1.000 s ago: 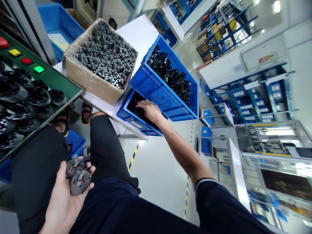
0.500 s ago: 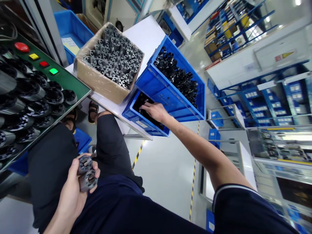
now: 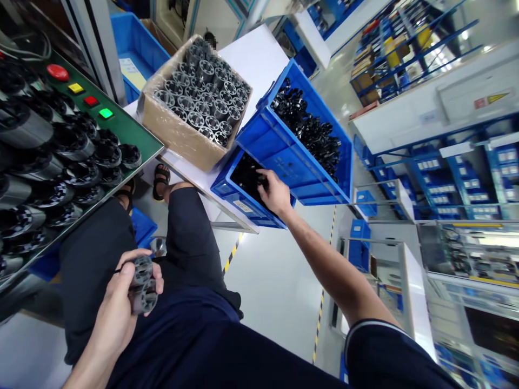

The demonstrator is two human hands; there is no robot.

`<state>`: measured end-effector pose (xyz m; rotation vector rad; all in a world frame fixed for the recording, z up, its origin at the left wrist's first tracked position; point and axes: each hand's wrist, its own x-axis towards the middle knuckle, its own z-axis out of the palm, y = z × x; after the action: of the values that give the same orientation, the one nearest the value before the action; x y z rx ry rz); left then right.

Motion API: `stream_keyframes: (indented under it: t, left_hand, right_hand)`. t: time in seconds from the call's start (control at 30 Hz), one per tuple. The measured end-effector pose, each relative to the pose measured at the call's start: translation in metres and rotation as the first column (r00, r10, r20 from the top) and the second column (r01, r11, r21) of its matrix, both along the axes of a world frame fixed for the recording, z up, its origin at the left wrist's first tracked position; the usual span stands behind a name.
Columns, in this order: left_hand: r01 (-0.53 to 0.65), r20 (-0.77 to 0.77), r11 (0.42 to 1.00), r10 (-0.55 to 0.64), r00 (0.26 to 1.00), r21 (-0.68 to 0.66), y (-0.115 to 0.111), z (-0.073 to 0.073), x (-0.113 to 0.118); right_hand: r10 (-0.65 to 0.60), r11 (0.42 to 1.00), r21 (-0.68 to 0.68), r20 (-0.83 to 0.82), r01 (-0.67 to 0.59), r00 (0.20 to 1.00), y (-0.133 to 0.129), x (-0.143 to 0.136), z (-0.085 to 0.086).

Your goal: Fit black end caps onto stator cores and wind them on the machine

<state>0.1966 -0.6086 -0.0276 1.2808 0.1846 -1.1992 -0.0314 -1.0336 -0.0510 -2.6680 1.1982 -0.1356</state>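
Note:
Two grey metal cylinders (image 3: 141,283) with slotted ends lie side by side in my left hand (image 3: 120,297), its fingers wrapped round them above my lap. My right hand (image 3: 276,194) is at the opening of the lower blue bin (image 3: 227,190), which holds black parts (image 3: 245,172). Its thumb and fingers are bent round a small black piece at their tips. Just above that hand, a larger blue bin (image 3: 292,165) is heaped with black plastic parts (image 3: 310,127).
A cardboard box (image 3: 178,135) of metal cylinders stands on the white table (image 3: 257,54). At the left, a green machine panel (image 3: 138,135) with lit buttons bears many cylinders with black inserts. An upright metal post (image 3: 95,48) rises behind it.
My right hand has drawn back slightly from inside the lower bin, and its fingertips now show with a black piece. The cylinders in my left hand have tilted a little. The view has shifted.

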Motion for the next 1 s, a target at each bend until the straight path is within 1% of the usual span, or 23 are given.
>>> stream_keyframes:
  t: [0.1, 0.17, 0.2, 0.23, 0.27, 0.3, 0.33, 0.37, 0.43, 0.5, 0.6, 0.67, 0.8, 0.93, 1.0]
  left_hand:
    - [0.019, 0.062, 0.999, -0.016, 0.998, -0.047, 0.002, 0.002, 0.000]
    - [0.017, 0.056, 0.997, -0.013, 0.998, -0.081, -0.001, 0.003, -0.001]
    - [0.029, 0.044, 0.991, -0.023, 0.999, -0.130, -0.003, 0.004, -0.001]
    - [0.036, 0.032, 0.979, -0.030, 0.999, -0.200, -0.006, 0.004, -0.002]
    - [0.037, 0.027, 0.958, -0.031, 0.999, -0.283, -0.010, 0.004, -0.003]
    - [0.034, 0.033, 0.929, -0.024, 0.999, -0.368, -0.015, 0.005, -0.003]
    - [0.030, 0.048, 0.897, -0.009, 0.999, -0.442, -0.019, 0.005, -0.004]
    - [0.023, 0.071, 0.873, 0.014, 0.997, -0.487, -0.023, 0.006, -0.005]
    - [0.021, 0.141, 0.861, 0.058, 0.988, -0.508, -0.028, 0.008, -0.007]
    - [0.024, 0.229, 0.878, 0.099, 0.968, -0.479, -0.029, 0.011, -0.010]
    - [0.019, 0.338, 0.890, 0.152, 0.929, -0.455, -0.024, 0.015, -0.013]
    - [0.026, 0.370, 0.881, 0.171, 0.913, -0.472, -0.021, 0.016, -0.013]
    - [0.053, 0.404, 0.859, 0.185, 0.896, -0.509, -0.015, 0.012, -0.013]
    - [0.085, 0.491, 0.886, 0.172, 0.854, -0.456, -0.009, 0.004, -0.010]
    - [0.120, 0.536, 0.886, 0.158, 0.829, -0.448, -0.007, 0.001, -0.008]
  right_hand:
    - [-0.094, 0.994, -0.037, 0.140, 0.100, 0.986, 0.015, -0.007, 0.005]
    - [-0.132, 0.990, -0.019, 0.231, 0.140, 0.964, 0.038, -0.003, 0.010]
    - [-0.133, 0.991, 0.014, 0.285, 0.135, 0.949, 0.055, 0.002, 0.013]
    - [-0.112, 0.993, 0.067, 0.357, 0.095, 0.927, 0.076, 0.010, 0.018]
    - [-0.076, 0.992, 0.123, 0.426, 0.025, 0.901, 0.100, 0.020, 0.024]
    - [-0.021, 0.976, 0.192, 0.549, -0.101, 0.835, 0.125, 0.031, 0.032]
    - [0.046, 0.940, 0.228, 0.650, -0.252, 0.759, 0.151, 0.043, 0.041]
    - [0.108, 0.898, 0.236, 0.700, -0.371, 0.706, 0.175, 0.055, 0.051]
    - [0.165, 0.831, 0.239, 0.757, -0.503, 0.633, 0.212, 0.079, 0.068]
    - [0.187, 0.799, 0.224, 0.790, -0.558, 0.585, 0.235, 0.098, 0.076]
    - [0.169, 0.778, 0.220, 0.829, -0.589, 0.534, 0.249, 0.113, 0.074]
    - [0.142, 0.772, 0.240, 0.837, -0.588, 0.528, 0.252, 0.116, 0.070]
    - [0.108, 0.790, 0.267, 0.825, -0.551, 0.555, 0.258, 0.116, 0.069]
    - [0.085, 0.813, 0.276, 0.814, -0.513, 0.574, 0.264, 0.116, 0.074]
    - [0.098, 0.823, 0.267, 0.803, -0.501, 0.588, 0.266, 0.115, 0.074]
